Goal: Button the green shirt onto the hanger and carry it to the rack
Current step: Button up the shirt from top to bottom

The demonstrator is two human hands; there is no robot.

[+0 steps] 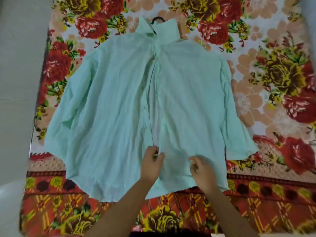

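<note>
— Hands?
— Apart at 6 o'clock: your left hand (151,162) pinches the green shirt (111,108) by its placket (150,117), your right hand (203,170) nips its panel; it lies flat on the bedsheet (273,48).
— Risk?
— Tugging may drag it off the hanger hook (157,19), 12 o'clock.

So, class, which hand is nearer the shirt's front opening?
Left. The left hand pinches the shirt at the foot of the opening; the right hand holds it further right, off the opening.

The green shirt (119,100) is thin, matt, creased cloth. Under it the floral bedsheet (273,57) is matt printed cloth. The hanger hook (156,18) looks dark and smooth.
</note>
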